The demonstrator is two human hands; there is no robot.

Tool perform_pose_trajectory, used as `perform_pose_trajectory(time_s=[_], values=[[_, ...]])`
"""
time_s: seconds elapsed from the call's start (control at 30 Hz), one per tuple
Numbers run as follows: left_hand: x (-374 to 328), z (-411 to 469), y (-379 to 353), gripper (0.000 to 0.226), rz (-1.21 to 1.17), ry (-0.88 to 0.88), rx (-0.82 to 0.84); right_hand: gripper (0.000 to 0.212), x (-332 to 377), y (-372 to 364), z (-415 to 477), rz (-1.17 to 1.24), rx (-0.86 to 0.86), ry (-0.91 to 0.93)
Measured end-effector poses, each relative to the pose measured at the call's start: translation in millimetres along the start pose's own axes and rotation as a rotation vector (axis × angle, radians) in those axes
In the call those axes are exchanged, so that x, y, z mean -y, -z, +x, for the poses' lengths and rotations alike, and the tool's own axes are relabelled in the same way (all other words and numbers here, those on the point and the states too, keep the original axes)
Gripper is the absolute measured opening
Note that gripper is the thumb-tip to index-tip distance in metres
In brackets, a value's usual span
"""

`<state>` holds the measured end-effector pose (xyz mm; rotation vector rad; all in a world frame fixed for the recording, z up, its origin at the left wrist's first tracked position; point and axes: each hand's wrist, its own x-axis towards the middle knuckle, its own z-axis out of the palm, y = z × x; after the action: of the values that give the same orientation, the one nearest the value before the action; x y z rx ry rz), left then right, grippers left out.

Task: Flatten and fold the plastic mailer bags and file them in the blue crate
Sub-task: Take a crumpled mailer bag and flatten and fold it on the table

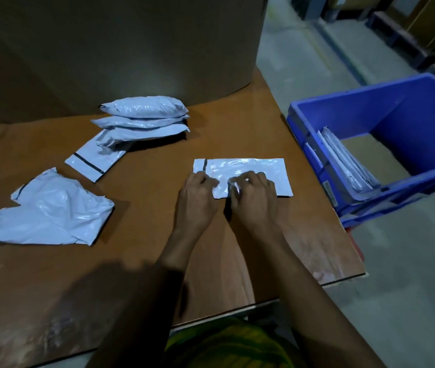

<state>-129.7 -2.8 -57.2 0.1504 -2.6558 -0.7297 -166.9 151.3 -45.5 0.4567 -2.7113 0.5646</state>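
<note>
Folding was the step in hand. A flattened mailer bag (258,167) lay near the right edge of the worktop (237,128). The left hand (200,199) and right hand (254,201) both had curled fingers (248,179) pinching its slightly lifted near edge. Next, that edge likely needed carrying over and creasing, then filing in the blue crate (410,107) beside the worktop's right edge.

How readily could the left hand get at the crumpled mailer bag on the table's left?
Probably yes: only bare table lies between the left hand and the crumpled mailer bag. It grips the near edge of the flat mailer bag, though, and must let go first.
</note>
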Motion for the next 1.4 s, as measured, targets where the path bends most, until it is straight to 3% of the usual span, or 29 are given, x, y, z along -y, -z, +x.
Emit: perform_pose_trajectory(time_s=[0.23, 0.33, 0.43, 0.57, 0.83, 0.97, 1.1, 1.23, 1.4], values=[[6, 1, 5, 0.032, -0.096, 0.037, 0.042, 0.021, 3, -10, -13, -0.029, -0.026, 0.054], [11, 2, 19, 0.035, -0.148, 0.041, -0.021, 0.023, 7, -10, -2, 0.017, -0.031, 0.086], [23, 2, 19, 0.05, 0.051, -0.005, 0.048, 0.039, 21, -14, 15, 0.042, 0.105, 0.137], [32, 0, 9, 0.061, 0.295, -0.056, 0.227, 0.063, 24, -30, 21, -0.022, 0.336, 0.065], [27, 2, 13, 0.07, 0.391, 0.002, 0.338, 0.061, 19, -36, 25, -0.072, 0.47, 0.02], [9, 14, 17, 0.073, 0.312, 0.031, 0.264, 0.058, 16, -22, 35, -0.028, 0.561, 0.023], [-1, 29, 0, 0.059, 0.235, 0.004, 0.213, 0.06, -11, -1, 36, -0.037, 0.333, 0.011], [4, 30, -19, 0.062, 0.228, -0.153, 0.305, 0.068, -46, 3, 29, -0.025, 0.433, 0.002], [14, 30, -31, 0.064, 0.257, -0.149, 0.352, 0.064, -50, -9, 18, -0.068, 0.328, 0.0]])
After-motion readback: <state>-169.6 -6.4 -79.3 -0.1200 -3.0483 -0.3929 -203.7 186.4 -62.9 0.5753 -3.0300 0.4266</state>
